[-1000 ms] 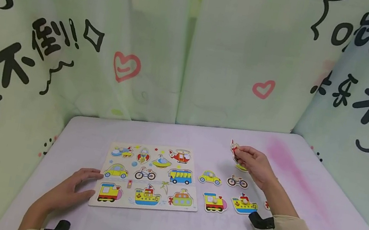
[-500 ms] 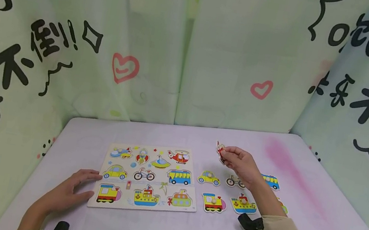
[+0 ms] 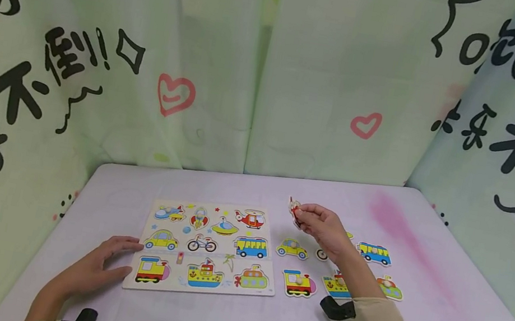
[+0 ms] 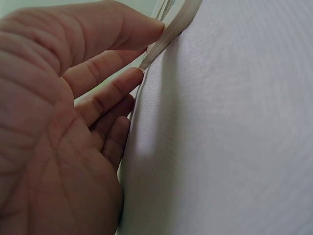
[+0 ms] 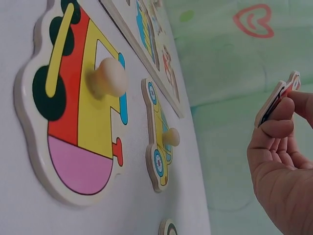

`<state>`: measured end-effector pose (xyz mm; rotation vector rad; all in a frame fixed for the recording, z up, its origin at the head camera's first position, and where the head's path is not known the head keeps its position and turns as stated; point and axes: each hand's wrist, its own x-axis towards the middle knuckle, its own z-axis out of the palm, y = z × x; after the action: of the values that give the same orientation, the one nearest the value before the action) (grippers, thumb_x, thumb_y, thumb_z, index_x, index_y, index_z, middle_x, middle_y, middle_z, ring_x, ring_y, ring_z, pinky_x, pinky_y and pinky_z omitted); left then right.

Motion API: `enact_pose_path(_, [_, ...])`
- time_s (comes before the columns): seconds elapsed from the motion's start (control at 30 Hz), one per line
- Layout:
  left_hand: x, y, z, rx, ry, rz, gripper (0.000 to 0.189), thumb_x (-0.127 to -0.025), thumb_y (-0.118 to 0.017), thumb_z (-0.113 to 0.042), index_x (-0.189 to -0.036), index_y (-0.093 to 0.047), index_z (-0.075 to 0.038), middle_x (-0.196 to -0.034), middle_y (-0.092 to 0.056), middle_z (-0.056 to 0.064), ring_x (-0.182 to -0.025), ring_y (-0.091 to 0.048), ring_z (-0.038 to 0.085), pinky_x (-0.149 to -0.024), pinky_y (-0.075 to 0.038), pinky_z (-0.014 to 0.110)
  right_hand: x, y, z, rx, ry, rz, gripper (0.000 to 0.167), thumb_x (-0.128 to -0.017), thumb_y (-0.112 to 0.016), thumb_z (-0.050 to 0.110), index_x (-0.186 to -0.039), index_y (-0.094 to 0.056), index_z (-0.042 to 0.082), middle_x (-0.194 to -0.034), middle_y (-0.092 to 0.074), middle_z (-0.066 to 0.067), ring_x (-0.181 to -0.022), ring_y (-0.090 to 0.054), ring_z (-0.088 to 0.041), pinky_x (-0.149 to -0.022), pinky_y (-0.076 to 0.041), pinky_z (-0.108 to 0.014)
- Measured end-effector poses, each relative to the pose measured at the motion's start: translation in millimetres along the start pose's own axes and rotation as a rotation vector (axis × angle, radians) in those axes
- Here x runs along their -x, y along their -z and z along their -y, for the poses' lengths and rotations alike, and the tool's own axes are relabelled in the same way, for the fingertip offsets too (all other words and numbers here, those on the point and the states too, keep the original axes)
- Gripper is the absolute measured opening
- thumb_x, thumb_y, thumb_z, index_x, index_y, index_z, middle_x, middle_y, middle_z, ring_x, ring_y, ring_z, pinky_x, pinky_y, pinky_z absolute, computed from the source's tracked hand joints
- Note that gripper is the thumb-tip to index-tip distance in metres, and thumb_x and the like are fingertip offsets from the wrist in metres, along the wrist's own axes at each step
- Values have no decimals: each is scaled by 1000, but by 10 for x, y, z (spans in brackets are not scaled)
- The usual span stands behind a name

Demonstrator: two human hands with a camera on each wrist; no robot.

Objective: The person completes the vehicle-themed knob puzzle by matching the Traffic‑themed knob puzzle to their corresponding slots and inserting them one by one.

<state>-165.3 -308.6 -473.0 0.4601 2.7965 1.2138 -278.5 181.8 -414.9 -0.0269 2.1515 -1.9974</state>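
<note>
My right hand (image 3: 325,230) pinches a small red-and-white wooden puzzle piece (image 3: 293,209) between thumb and fingers, raised above the table beyond the yellow car piece (image 3: 292,249). The right wrist view shows this piece nearly edge-on, its picture mostly turned away. To the left lies a puzzle board (image 3: 178,278) with vehicle pictures, including a red helicopter (image 3: 250,218) at its upper right corner. My left hand (image 3: 92,263) rests at the board's left edge, fingertips and thumb touching it. In the left wrist view its fingers (image 4: 110,100) meet the thin edge of the board.
Loose knobbed pieces lie right of the board: a train (image 3: 299,284), a ship (image 3: 335,285), a bus (image 3: 374,253) and a submarine (image 3: 389,288). My right forearm partly covers the ship and bicycle (image 3: 322,255). A printed curtain (image 3: 301,145) hangs behind the table.
My right hand has carried the red-and-white piece leftward toward the board, uncovering the bus and submarine pieces. The left hand and the board stay in place.
</note>
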Motion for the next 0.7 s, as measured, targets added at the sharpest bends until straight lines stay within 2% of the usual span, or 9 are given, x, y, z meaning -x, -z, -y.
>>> enact_pose_path(0.2, [-5, -6, 6, -13, -23, -7, 44, -93, -76, -18, -134, -63, -13, -144, -52, 17, -138, -43, 48, -110, -34, 71, -45, -61, -2, 26, 6, 14, 29, -100, -68, 23, -121, -65, 3, -108, -69, -9, -87, -60, -17, -87, -56, -25])
enact_pose_path(0.37, [3, 4, -1, -18, -25, -9, 44, -92, -76, -18, -134, -63, -12, -144, -52, 18, -138, -42, 49, -109, -34, 72, -69, -159, 7, 44, 16, 35, 29, -101, -67, 23, -121, -65, 2, -103, -69, -3, -86, -60, -17, -86, -56, -26])
enact_pose_path(0.57, [-6, -4, 6, -15, -23, -7, 44, -92, -76, -18, -135, -63, -12, -144, -52, 18, -138, -42, 48, -110, -34, 71, -109, -258, -7, 59, 11, 67, 26, -100, -68, 21, -118, -66, 2, -105, -70, -8, -87, -60, -18, -84, -55, -27])
enact_pose_path(0.7, [-8, -5, 14, -21, -28, -9, 44, -92, -76, -17, -135, -63, -13, -144, -52, 17, -138, -43, 47, -110, -35, 70, -106, -325, -4, 66, 3, 62, 25, -100, -68, 21, -117, -66, 2, -103, -71, -4, -87, -60, -19, -84, -55, -27])
